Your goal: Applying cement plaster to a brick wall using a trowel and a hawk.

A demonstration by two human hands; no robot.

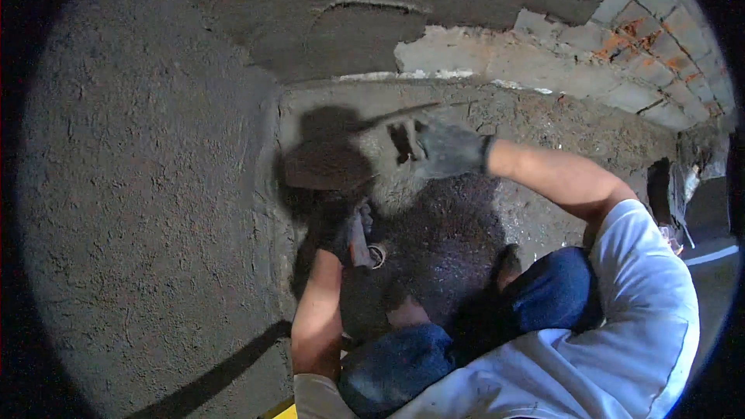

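Note:
My right hand [454,147], in a grey work glove, is closed round the dark handle of a trowel [380,143]; its pale blade is blurred. Just left of it is a flat, dark brown patch of what looks like wet mortar [326,167]; whether a board lies under it I cannot tell. Below that patch, my left hand [341,225], in a dark glove, is closed on a grey and reddish handle-like piece [359,242]. A small round ring-shaped end [376,256] shows beside it. Shadow hides much of the left fingers.
Rough grey plastered wall [140,186] stands on the left. Wet plaster [349,39] covers part of the far wall, ending in a ragged edge by bare bricks [652,39]. My knees [555,291] are bent below a dark, wet floor patch [446,240]. Debris [691,178] lies right.

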